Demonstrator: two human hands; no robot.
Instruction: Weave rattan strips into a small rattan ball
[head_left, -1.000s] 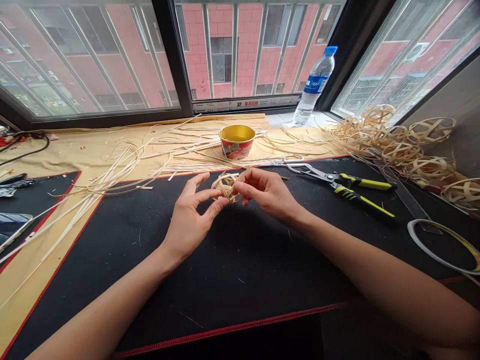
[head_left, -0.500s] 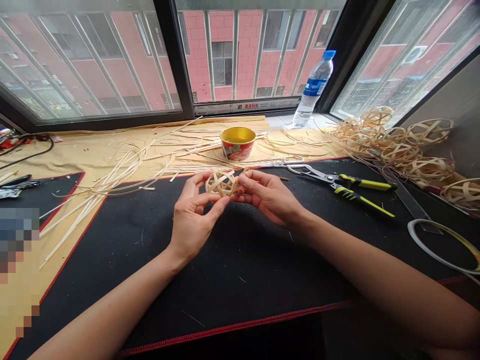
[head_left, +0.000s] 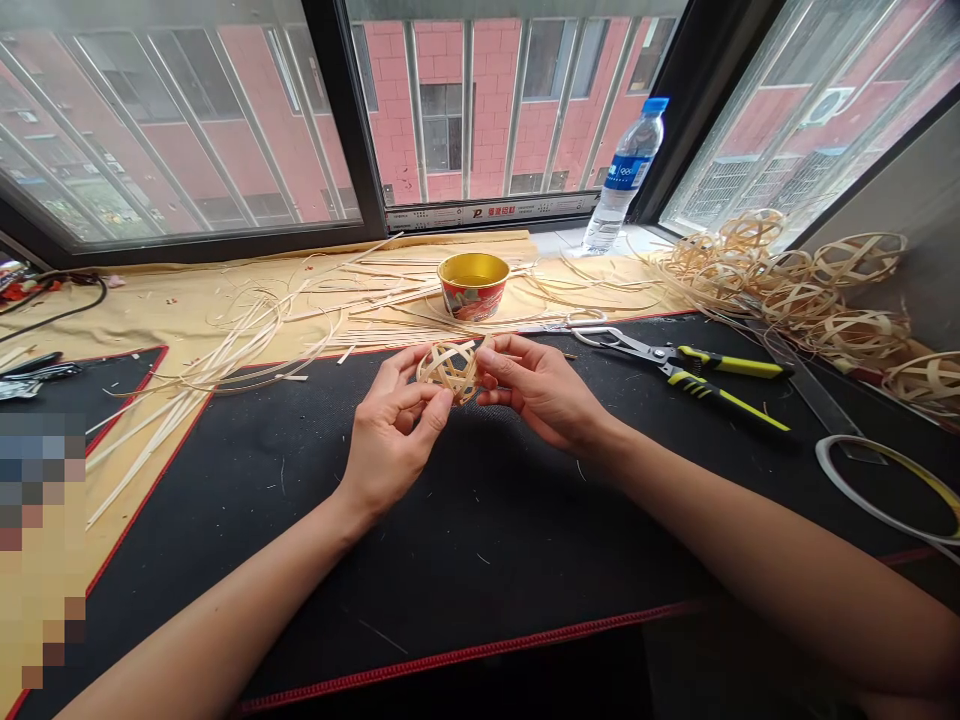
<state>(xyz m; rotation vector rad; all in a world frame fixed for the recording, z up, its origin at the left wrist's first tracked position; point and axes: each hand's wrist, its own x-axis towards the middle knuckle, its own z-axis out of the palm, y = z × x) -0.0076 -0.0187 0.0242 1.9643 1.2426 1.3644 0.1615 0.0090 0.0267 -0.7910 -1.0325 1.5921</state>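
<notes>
**While the left hand (head_left: pixel 390 430) and right hand (head_left: pixel 540 395) pinch a woven cane ball (head_left: pixel 448 372)**

Both grasp it just above the black desk mat (head_left: pixel 480 560), mid-scene: an open lattice of pale strips (one loose end pokes out). Right of it lie yellow-handled snips (head_left: pixel 675 365); farther right, similar cane balls (head_left: pixel 817 300); far off, a red-and-gold bowl (head_left: pixel 474 286).

1. Along the bottom of the window frame you have a white strip (head_left: pixel 491 211). A bold letter P logo (head_left: pixel 474 211) stands near its middle, followed by red Chinese characters, too small to read for certain. Smaller print on either side cannot be read.
2. On the plastic water bottle (head_left: pixel 628 170), the blue label (head_left: pixel 624 172) shows white Olympic rings, with lettering too small to read.
3. The red and gold bowl (head_left: pixel 474 288) carries printed markings on its side, but you cannot make out any words.
</notes>
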